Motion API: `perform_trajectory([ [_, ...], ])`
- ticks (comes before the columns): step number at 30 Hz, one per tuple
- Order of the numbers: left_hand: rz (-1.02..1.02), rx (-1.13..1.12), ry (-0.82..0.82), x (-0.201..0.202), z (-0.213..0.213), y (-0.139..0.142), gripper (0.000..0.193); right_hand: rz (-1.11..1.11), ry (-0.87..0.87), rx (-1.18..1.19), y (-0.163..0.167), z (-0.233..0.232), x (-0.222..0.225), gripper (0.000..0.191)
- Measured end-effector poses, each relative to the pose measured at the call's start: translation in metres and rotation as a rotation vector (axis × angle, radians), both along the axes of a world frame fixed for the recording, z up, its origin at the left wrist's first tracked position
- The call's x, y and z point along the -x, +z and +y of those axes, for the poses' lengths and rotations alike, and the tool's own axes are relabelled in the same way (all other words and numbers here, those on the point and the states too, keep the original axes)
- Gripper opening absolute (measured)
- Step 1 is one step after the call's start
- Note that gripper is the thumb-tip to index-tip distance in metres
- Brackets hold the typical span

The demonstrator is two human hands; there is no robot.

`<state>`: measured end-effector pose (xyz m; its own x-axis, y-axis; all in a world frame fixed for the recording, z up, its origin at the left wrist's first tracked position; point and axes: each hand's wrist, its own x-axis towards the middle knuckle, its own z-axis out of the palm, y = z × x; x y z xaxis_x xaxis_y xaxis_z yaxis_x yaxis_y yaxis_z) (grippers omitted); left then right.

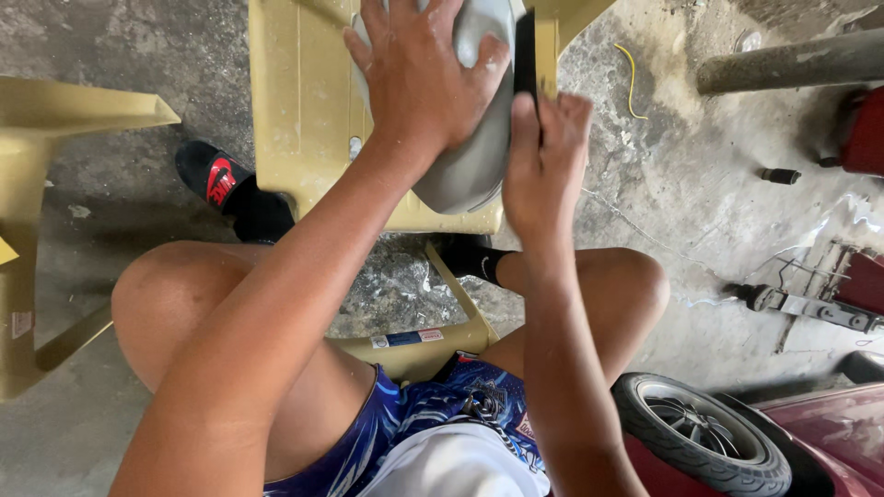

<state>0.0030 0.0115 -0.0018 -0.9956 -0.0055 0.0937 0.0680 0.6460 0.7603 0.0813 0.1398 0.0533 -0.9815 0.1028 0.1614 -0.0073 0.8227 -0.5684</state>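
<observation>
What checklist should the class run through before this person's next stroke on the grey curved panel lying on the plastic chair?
1. Left hand pressed flat on the grey curved panel: ok.
2. Panel resting on the tan plastic chair: ok, though its lower edge overhangs the seat rim.
3. Right hand gripping the dark flat block at the panel's right edge: ok.
4. Block face sitting flush on the panel: cannot tell, the contact is hidden.
5. Fingers of the left hand away from the block: ok, spread to its left.
6. Small wheel beside the right leg apart from the elbow: cannot tell.
</observation>
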Motion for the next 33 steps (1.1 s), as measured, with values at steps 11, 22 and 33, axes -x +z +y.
perform_trajectory([
  [11,0.098,0.039,0.001,-0.002,0.005,-0.006,0.06,-0.022,-0.214,0.158,-0.028,-0.016,-0.077,0.041],
  [22,-0.006,0.012,0.011,-0.007,0.004,0.008,0.059,-0.073,-0.006,-0.053,-0.011,0.021,0.037,0.032],
  [33,0.041,0.035,-0.019,-0.008,0.004,0.0,0.062,0.015,-0.105,0.075,-0.022,-0.008,-0.078,0.029],
])
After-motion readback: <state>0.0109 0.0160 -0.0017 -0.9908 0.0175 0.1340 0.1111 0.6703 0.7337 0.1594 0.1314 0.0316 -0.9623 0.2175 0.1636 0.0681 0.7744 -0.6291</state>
